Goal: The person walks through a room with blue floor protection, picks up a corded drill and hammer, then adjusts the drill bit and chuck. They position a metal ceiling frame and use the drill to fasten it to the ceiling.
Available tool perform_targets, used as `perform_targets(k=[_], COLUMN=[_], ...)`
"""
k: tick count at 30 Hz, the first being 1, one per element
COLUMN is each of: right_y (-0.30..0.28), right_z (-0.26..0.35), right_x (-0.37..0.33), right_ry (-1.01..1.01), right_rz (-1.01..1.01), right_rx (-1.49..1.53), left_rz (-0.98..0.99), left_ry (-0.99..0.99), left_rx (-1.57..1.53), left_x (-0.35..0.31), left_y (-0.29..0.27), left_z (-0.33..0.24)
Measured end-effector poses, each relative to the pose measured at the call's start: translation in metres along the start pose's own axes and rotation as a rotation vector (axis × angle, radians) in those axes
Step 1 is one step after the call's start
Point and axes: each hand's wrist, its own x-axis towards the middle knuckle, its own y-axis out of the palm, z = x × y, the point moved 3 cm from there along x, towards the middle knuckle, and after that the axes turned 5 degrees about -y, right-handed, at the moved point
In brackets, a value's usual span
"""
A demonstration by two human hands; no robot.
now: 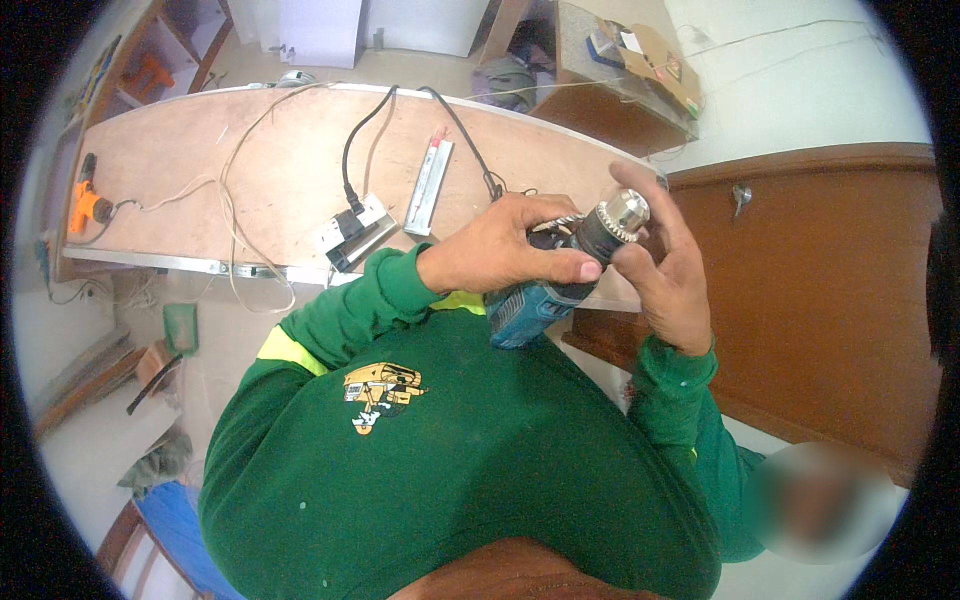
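My left hand (510, 245) is closed round the front of a blue and black power drill (535, 310), held against my green sweatshirt with its chuck up to the right. A twist drill bit (568, 221) shows between the fingers of that hand, alongside the drill; its far end is hidden. To the right, my right hand (670, 275) curves around the silver keyless-looking or toothed chuck (622, 217), thumb and fingers apart. Its thumb tip is close by the chuck's toothed ring; whether it touches, I cannot tell. No bit shows in the chuck's nose.
A long wooden panel (290, 150) bears a power strip (358, 235) with a black plug, a flat narrow packet (430, 185), loose cords and an orange power tool (90, 205). A brown door (810, 290) stands at right. Another person's blurred head (825, 500) is at lower right.
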Motion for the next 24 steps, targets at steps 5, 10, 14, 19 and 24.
perform_targets(k=[5,10,14,19,24], right_y=[-0.007,-0.003,-0.010,-0.014,-0.019], right_z=[0.001,0.002,0.009,0.002,-0.003], right_x=[0.000,-0.005,-0.009,-0.011,-0.011], right_ry=[0.012,0.048,0.053,0.120,-0.083], right_rz=[0.021,-0.072,-0.044,-0.016,0.111], right_rx=[-0.116,-0.304,0.075,-0.301,-0.213], left_rz=[-0.031,-0.044,-0.052,-0.056,-0.021], left_ry=[0.114,0.085,0.128,0.194,0.179], left_rx=[-0.019,0.045,0.082,0.157,0.152], left_x=[0.004,0.004,0.006,0.004,0.004], left_y=[0.014,0.014,0.016,0.019,0.015], left_z=[0.006,0.011,0.012,0.003,0.012])
